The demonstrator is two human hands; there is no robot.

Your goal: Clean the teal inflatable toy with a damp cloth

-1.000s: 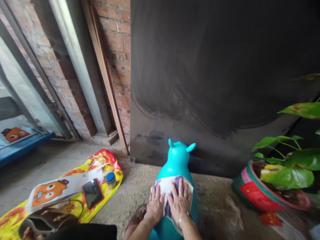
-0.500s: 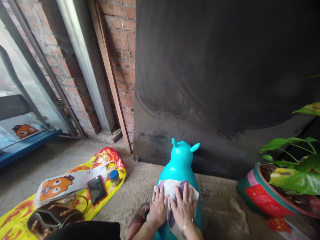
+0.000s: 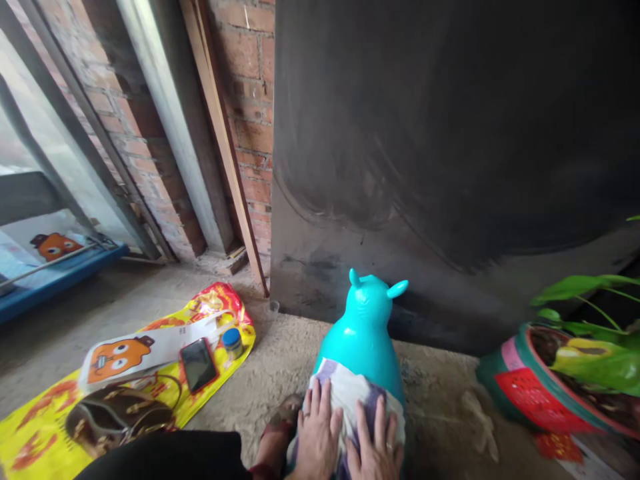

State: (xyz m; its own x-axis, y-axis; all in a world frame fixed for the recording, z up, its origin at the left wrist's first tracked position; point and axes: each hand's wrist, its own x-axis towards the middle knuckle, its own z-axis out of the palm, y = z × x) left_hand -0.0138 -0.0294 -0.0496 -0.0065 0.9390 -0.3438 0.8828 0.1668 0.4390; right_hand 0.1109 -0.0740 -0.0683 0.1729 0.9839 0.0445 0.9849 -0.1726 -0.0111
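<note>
A turquoise inflatable animal toy [image 3: 360, 340] with two ears stands in front of me, its head toward the dark board. Over its back lies a white and purple cloth [image 3: 345, 387]. My left hand [image 3: 319, 433] rests flat on the cloth's left part, fingers stretched out. Beside it, my right hand [image 3: 375, 443] presses flat on the right part with fingers spread, a ring on one finger. Both palms face down, and the lower edge of the cloth is hidden by my hands and the frame edge.
A yellow plastic sheet [image 3: 200, 417] on the left floor bears a phone [image 3: 199, 365], a blue-lidded jar [image 3: 233, 343], a brown bag [image 3: 120, 417] and a white printed bag [image 3: 165, 343]. A potted plant [image 3: 540, 387] stands right. A large dark board [image 3: 425, 167] leans behind the toy.
Both hands have slid back toward me over the toy, the right one lower in view. The cloth has shifted and creased a little. My view has moved slightly.
</note>
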